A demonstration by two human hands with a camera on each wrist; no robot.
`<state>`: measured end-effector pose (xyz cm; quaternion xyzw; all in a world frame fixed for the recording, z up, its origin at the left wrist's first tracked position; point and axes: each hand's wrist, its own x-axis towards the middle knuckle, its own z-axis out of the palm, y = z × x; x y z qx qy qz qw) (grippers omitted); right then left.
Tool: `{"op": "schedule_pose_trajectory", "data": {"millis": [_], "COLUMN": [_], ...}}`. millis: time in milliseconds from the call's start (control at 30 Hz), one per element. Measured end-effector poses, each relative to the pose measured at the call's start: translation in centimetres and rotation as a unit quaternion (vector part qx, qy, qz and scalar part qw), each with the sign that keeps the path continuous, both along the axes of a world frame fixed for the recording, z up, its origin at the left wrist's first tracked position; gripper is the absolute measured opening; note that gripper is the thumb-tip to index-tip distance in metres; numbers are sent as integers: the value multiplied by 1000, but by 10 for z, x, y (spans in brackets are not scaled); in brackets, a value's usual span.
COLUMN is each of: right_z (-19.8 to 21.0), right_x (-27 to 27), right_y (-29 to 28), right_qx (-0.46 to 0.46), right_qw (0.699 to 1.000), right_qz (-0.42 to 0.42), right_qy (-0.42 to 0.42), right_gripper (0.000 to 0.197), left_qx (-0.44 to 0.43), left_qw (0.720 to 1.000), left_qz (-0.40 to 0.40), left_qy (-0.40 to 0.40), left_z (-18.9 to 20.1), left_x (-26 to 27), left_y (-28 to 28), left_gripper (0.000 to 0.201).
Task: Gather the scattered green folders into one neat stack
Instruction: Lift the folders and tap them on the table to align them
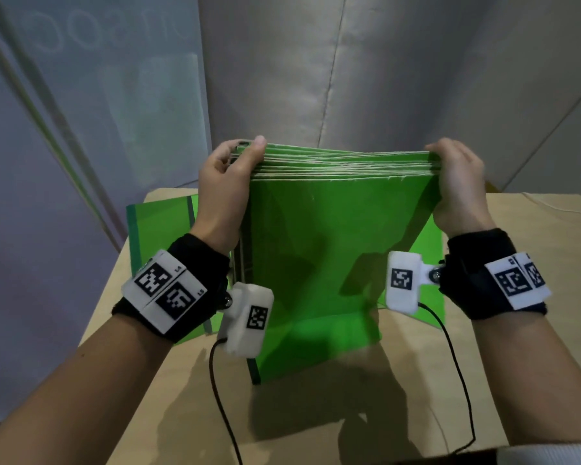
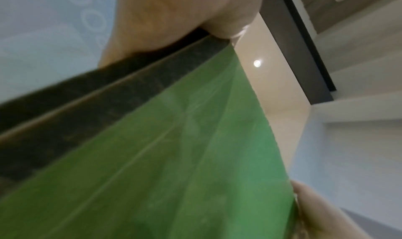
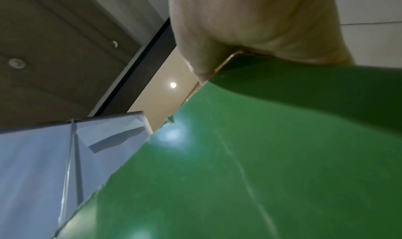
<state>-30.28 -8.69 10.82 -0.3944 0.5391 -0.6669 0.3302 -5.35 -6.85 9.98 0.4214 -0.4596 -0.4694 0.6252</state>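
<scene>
A thick bundle of green folders (image 1: 332,236) stands upright on its bottom edge on the wooden table (image 1: 332,414). My left hand (image 1: 230,176) grips the bundle's upper left corner, thumb over the top edges. At the upper right corner my right hand (image 1: 457,176) grips it the same way. Another green folder (image 1: 158,226) lies flat on the table at the left, partly behind my left wrist. One more green folder (image 1: 430,280) lies flat at the right, behind the bundle. The left wrist view shows the bundle (image 2: 174,156) close up, and the right wrist view shows its face (image 3: 272,156).
The small table's near edge (image 1: 366,451) is close to me, and its left edge (image 1: 108,297) drops off beside the flat folder. Grey fabric walls (image 1: 383,78) stand right behind the table. Two black cables (image 1: 460,380) hang from the wrist cameras.
</scene>
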Motion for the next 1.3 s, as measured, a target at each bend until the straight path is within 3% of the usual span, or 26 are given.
{"op": "schedule_pose_trajectory", "data": {"millis": [133,233,300,367,400,467,500,600,667,733,800,967,1100,1300], "right_z": [-6,-11,-20,-34,-42,-67,-81,-108,-111,-120,-125,-127,-138,-142], "right_x": [-6,-11,-12,-12,-11,-12,-14,-18,-17,-18,-17,-10,-7,3], "right_y": [-1,-1,0,7,13,25,31,43,46,43,43,40,42,38], "right_qx": [19,27,42,87,96,120,132,150,186,220,210,183,189,178], "right_qw": [1000,999,996,991,988,984,981,969,957,948,949,968,968,968], "right_qz": [0,20,55,96,122,135,137,181,206,208,208,169,156,164], "right_qy": [10,-20,-48,-39,-27,3,27,75,84,102,109,39,48,72], "right_gripper": [29,37,29,82,92,58,46,39,16,33,24,48,69,54], "left_qx": [-37,-45,-48,-60,-69,-55,-25,82,129,146,147,126,120,167], "left_qw": [999,999,998,996,995,996,997,992,987,984,985,988,987,977], "left_qz": [-1,-9,-25,-54,-65,-68,-60,-27,-33,-25,-10,35,-7,-28], "left_qy": [20,-10,-13,26,31,-5,-35,-88,-94,-97,-86,-80,-102,-131], "left_z": [10,5,-8,-23,-30,-44,-53,-93,-112,-119,-119,-109,-99,-118], "left_x": [-2,0,1,2,2,2,2,-1,-5,-6,-8,-9,6,14], "left_y": [-3,-5,-1,6,9,16,21,33,42,44,39,28,22,23], "left_gripper": [39,34,29,43,55,70,64,40,45,44,34,27,49,79]}}
